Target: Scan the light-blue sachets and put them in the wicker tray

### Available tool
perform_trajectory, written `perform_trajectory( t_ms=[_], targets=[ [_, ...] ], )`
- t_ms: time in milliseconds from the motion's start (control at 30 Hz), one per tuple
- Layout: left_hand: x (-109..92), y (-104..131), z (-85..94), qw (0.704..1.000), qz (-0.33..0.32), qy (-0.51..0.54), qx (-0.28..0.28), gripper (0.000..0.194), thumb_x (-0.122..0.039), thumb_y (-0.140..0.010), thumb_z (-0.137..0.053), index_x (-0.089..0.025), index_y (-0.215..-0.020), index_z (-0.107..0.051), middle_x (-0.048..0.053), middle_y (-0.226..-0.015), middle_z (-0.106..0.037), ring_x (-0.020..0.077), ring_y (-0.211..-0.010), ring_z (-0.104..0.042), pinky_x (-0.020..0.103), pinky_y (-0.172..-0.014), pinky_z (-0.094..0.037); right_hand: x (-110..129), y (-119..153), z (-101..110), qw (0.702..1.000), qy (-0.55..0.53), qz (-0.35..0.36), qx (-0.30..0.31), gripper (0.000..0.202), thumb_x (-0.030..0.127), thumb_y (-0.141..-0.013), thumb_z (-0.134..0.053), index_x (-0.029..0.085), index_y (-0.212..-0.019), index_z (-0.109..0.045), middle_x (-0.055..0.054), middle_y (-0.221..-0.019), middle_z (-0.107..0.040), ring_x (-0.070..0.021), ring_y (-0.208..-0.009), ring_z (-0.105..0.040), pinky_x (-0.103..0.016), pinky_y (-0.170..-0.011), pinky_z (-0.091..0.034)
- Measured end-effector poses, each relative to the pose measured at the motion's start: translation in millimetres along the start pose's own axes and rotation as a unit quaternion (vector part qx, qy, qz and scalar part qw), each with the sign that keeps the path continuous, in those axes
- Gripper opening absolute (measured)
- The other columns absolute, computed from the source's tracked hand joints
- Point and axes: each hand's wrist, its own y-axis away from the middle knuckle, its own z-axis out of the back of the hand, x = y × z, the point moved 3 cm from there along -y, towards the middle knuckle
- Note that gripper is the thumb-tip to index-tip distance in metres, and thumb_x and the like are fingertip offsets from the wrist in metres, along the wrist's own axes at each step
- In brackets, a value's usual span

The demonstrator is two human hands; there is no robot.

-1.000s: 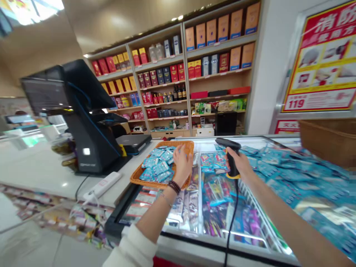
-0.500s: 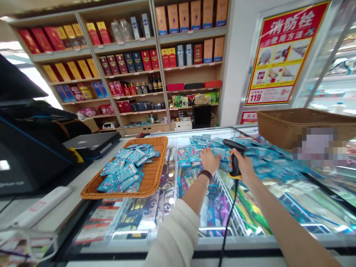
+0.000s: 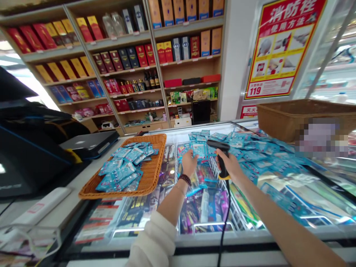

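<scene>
My right hand (image 3: 231, 165) is wrapped round the handle of a black and yellow barcode scanner (image 3: 217, 144), its head turned left and its cable hanging down. Close by on the left, my left hand (image 3: 189, 164) pinches a small blue packet (image 3: 200, 149) by its edge; part of the packet is behind the fingers. Many like it lie in a loose pile of blue packets (image 3: 258, 152) on the glass freezer top, right of the scanner. More packets (image 3: 122, 172) fill an orange wicker basket (image 3: 152, 181) to the left of my hands.
Under the glass, wire baskets hold wrapped goods. A brown basket (image 3: 278, 120) stands at the back right. At the left are a black flat device (image 3: 90, 144) and a white power strip (image 3: 41, 207) with cables. Shelves (image 3: 125, 70) of boxes line the far wall.
My left hand has drawn back a little and to the left, now with a blue packet in its fingers. The scanner in my right hand has moved left towards it.
</scene>
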Motion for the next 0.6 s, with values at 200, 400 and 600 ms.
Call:
perform_trajectory(
  t_ms=[200, 400, 600],
  targets=[
    [26, 15, 28.5, 0.992, 0.054, 0.080, -0.077, 0.010, -0.018, -0.088, -0.075, -0.016, -0.098, -0.073, 0.007, -0.090, -0.077, 0.0208, -0.084, -0.071, 0.031, -0.082, -0.051, -11, 7, -13, 0.996, 0.054, 0.009, 0.069, 0.052, 0.069, -0.071, -0.084, 0.023, -0.073, -0.059, 0.002, -0.052, -0.061, -0.0118, -0.035, -0.051, -0.024, -0.033, -0.039],
    [28, 16, 28.0, 0.982, 0.062, 0.154, -0.094, 0.009, -0.016, -0.085, -0.078, -0.017, -0.094, -0.074, 0.008, -0.090, -0.079, 0.0198, -0.079, -0.072, 0.031, -0.079, -0.055, -7, 18, -20, 0.985, 0.120, 0.042, 0.116, 0.059, 0.078, -0.074, -0.075, 0.023, -0.064, -0.057, 0.001, -0.046, -0.056, -0.0120, -0.033, -0.049, -0.025, -0.035, -0.038],
    [35, 12, 23.5, 0.980, 0.061, 0.161, -0.095, 0.013, -0.016, -0.083, -0.080, -0.017, -0.094, -0.074, 0.009, -0.088, -0.079, 0.0226, -0.083, -0.074, 0.033, -0.081, -0.055, -11, 19, -23, 0.978, 0.150, 0.044, 0.141, 0.058, 0.077, -0.081, -0.068, 0.023, -0.064, -0.057, -0.001, -0.041, -0.055, -0.0135, -0.033, -0.048, -0.026, -0.037, -0.039]
  ],
)
